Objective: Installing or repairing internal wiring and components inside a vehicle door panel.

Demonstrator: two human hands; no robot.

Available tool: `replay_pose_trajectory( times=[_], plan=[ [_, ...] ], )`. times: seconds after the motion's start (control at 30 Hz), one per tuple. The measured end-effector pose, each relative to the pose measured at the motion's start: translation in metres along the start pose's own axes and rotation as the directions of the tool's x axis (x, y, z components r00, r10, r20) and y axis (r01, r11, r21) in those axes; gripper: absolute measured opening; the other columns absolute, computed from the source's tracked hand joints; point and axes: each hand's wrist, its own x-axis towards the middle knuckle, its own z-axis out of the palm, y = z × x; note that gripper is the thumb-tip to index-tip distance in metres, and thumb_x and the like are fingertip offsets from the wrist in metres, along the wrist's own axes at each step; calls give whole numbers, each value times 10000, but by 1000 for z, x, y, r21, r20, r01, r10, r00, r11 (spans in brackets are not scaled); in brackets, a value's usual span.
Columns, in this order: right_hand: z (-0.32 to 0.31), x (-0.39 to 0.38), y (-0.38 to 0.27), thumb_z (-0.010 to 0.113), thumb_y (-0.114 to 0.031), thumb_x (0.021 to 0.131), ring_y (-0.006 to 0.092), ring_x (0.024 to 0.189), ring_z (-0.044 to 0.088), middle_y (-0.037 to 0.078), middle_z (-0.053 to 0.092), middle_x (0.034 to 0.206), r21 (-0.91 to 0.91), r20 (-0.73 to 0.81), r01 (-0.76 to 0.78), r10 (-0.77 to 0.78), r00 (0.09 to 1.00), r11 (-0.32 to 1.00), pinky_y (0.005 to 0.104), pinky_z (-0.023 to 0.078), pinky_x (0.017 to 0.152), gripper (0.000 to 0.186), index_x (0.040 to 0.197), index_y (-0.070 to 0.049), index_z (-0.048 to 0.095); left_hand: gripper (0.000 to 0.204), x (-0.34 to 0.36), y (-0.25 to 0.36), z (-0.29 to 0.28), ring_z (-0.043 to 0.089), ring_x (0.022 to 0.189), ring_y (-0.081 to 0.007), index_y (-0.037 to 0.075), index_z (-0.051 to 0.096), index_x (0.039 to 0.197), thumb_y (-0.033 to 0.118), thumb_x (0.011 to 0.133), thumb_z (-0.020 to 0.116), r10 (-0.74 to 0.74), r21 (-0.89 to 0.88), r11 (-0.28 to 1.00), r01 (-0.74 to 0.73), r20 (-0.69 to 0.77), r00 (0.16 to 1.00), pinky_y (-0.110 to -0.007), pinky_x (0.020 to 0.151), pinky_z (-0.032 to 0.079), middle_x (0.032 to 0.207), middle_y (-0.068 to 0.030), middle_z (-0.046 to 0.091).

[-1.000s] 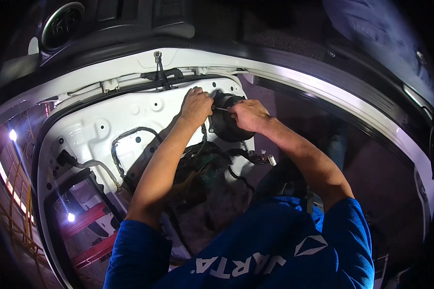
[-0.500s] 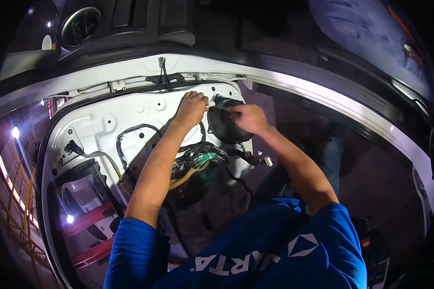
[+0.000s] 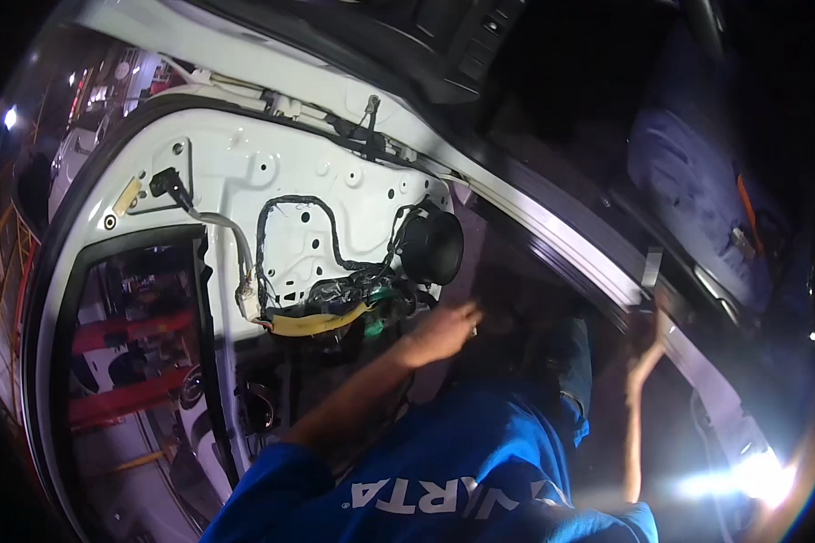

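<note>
- While the left hand (image 3: 442, 335) is standing clear of the door, the black, round, deep-walled speaker (image 3: 433, 247) is lying on its far side, slightly to the left, with a visible gap between them.
- The speaker is sitting at the right end of the white, painted metal door panel (image 3: 235, 172); its rim is showing as an oval, with the longer axis running roughly near to far.
- The left hand is lying nearer to the speaker; the right hand (image 3: 644, 326) is standing well apart, to the right, by the white, painted metal door sill (image 3: 570, 250).
- The left forearm is slanting from near left to far right, with the fingers pointing right and appearing partly bent; whether they are grasping anything cannot be told.
- The right forearm is running almost straight from near to far. Blur is hiding its finger state; a pale, narrow, flat piece (image 3: 652, 269) is showing just beyond the fingers, but whether it is being gripped cannot be told.
- The yellow, tubular wire sleeve (image 3: 320, 322) is lying left of the left hand.
</note>
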Motion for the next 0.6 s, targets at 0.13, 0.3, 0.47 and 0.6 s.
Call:
replay_pose_trajectory(
  times=[0.13,0.3,0.47,0.6],
  plan=[
    [-77,92,-52,502,-88,899,226,927,563,120,598,1060,-813,-59,416,-768,638,408,325,465,841,323,1209,-1,527,334,-27,13,56,593,957,-258,18,535,1135,205,859,554,53,-151,984,-97,-276,960,-352,849,475,1112,-120,574],
    [-131,198,-73,560,-248,872,317,1002,567,169,583,1137,-890,-162,304,-859,486,340,387,441,857,389,1196,-31,549,365,-7,-4,53,525,1064,-223,44,541,1116,350,925,487,-578,-879,-445,-172,136,804,-381,968,385,1092,-90,576],
    [-166,264,-66,539,-261,860,338,1025,553,194,576,1139,-915,-182,183,-774,606,359,410,433,877,397,1195,-47,554,520,35,-47,0,472,1141,-264,14,431,1215,426,904,493,-835,-601,-371,-708,-118,537,-397,1005,356,1183,-130,510],
    [-156,279,-78,522,-294,871,341,1015,557,176,580,1139,-996,-50,22,-717,695,91,431,426,883,394,1165,-35,567,555,43,-63,-15,452,1159,-253,23,363,1281,425,915,476,-954,-360,-294,-885,164,250,-394,1002,358,1206,-120,463]
  ],
)
